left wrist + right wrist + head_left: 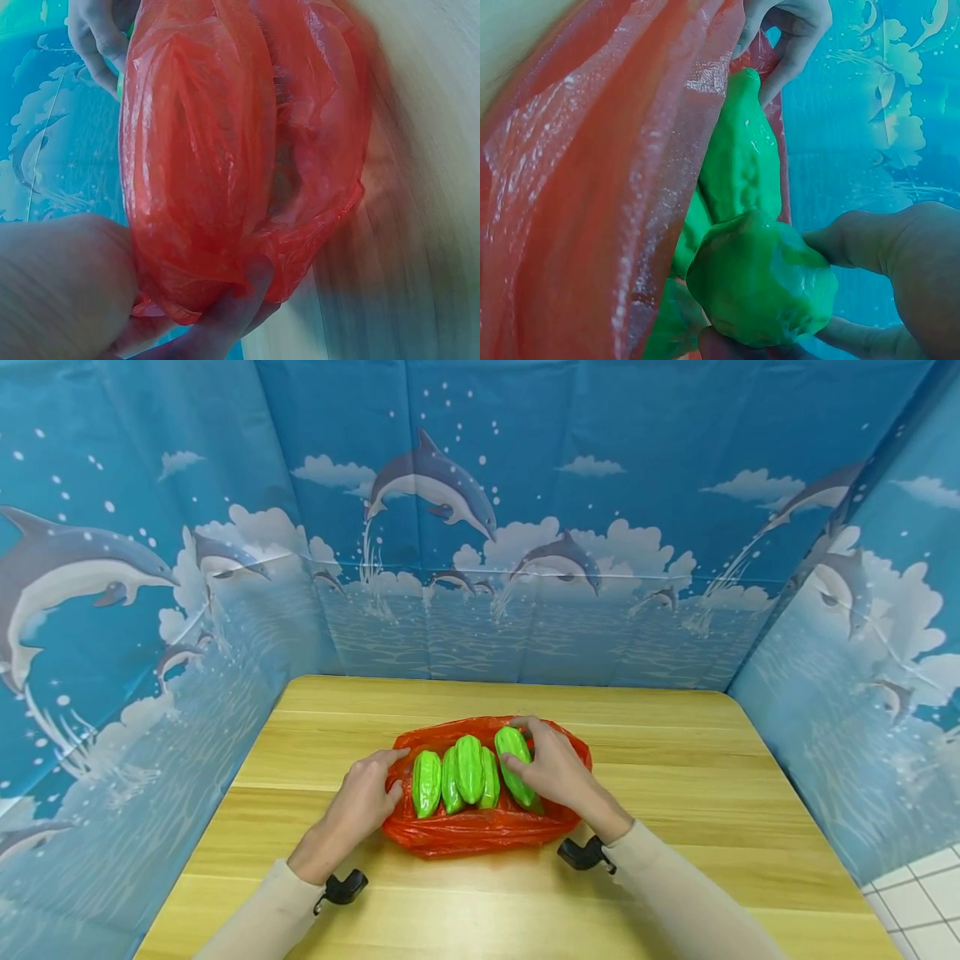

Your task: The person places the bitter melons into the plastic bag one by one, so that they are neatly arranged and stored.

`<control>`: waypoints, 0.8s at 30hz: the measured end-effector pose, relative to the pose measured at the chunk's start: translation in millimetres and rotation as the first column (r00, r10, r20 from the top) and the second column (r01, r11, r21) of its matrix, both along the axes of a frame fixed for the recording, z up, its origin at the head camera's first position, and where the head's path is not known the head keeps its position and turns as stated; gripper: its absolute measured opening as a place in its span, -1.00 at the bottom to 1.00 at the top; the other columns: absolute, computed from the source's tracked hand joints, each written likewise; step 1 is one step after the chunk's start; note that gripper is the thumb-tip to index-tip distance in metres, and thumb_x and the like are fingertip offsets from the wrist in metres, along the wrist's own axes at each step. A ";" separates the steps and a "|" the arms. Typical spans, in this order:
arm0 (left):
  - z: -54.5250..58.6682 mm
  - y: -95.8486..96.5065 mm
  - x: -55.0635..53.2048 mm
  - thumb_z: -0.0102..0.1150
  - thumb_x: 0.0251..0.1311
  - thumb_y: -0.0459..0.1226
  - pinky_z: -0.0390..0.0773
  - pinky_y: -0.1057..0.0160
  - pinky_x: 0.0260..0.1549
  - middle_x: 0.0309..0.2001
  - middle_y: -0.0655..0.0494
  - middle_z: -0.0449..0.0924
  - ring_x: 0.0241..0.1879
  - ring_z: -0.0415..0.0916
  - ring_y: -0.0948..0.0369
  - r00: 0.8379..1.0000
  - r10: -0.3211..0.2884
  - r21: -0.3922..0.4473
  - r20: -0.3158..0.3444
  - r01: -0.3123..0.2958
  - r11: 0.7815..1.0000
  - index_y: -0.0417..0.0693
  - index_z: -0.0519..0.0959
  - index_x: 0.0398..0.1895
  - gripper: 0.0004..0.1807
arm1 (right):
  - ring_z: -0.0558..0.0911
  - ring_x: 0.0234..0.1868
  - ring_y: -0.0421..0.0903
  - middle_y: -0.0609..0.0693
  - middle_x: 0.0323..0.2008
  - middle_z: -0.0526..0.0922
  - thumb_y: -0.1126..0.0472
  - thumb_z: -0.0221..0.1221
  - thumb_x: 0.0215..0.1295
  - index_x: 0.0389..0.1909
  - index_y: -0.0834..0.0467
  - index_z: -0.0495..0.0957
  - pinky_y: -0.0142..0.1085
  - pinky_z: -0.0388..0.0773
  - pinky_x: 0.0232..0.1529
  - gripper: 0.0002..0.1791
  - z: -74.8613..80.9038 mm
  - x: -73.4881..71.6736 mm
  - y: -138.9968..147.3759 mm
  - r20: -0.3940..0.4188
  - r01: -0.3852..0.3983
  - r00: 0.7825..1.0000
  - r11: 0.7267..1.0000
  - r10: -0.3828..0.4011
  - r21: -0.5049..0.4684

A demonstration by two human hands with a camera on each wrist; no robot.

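A red plastic bag (480, 841) lies spread open on the table, with several shiny green ridged gourds (427, 783) inside. My left hand (366, 789) holds the bag's left rim; in the left wrist view the fingers (255, 281) show against the thin red plastic. At the bag's right side my right hand (551, 760) grips one green gourd (513, 752), thumb on its left and fingers around its far end. The right wrist view shows this gourd (761, 281) end-on between thumb and fingers, with another gourd (742, 154) behind it.
The bag rests mid-way across a wood-grain table (660, 743). A blue dolphin-print curtain (525, 635) stands behind the table and along both sides. Black wrist mounts (581, 853) stick out below the sleeves. White floor tiles (926, 893) show at the lower right.
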State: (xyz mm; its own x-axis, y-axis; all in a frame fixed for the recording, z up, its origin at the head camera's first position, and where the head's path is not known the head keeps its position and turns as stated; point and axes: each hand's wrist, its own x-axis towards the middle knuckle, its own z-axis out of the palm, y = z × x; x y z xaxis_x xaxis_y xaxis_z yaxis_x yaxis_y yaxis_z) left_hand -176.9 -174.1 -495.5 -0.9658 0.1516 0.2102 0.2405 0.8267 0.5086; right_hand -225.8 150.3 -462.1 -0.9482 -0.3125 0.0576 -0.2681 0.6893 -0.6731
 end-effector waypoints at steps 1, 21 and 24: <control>-0.1 0.2 0.1 0.48 0.42 -0.54 0.79 -0.22 0.38 0.46 -0.38 0.72 0.49 0.71 -0.31 1.000 -0.002 0.002 0.001 0.002 1.000 -0.34 0.67 0.51 -0.41 | 0.75 -0.01 0.02 0.27 0.46 0.70 0.06 0.44 0.65 0.66 0.18 0.50 -0.04 0.76 -0.06 -0.30 -0.6 -0.1 -0.3 0.002 -0.001 1.000 1.000 0.001 -0.002; -3.4 -0.1 -0.4 0.45 0.45 -0.53 0.80 -0.20 0.38 0.46 -0.37 0.73 0.48 0.72 -0.28 1.000 -0.010 0.011 0.006 0.010 1.000 -0.33 0.66 0.53 -0.41 | 0.78 -0.03 0.00 0.28 0.35 0.74 0.05 0.44 0.67 0.68 0.21 0.48 0.05 0.84 0.08 -0.28 -7.3 4.2 1.3 -0.002 0.000 1.000 1.000 0.000 -0.005; -4.0 -0.4 -0.6 0.45 0.45 -0.53 0.79 -0.21 0.39 0.46 -0.36 0.73 0.49 0.72 -0.28 1.000 -0.011 0.017 0.008 0.010 1.000 -0.33 0.66 0.53 -0.42 | 0.80 0.00 0.04 0.28 0.36 0.74 0.05 0.44 0.66 0.68 0.20 0.47 0.08 0.85 0.11 -0.27 -6.4 5.3 2.5 -0.010 0.008 1.000 1.000 -0.008 -0.002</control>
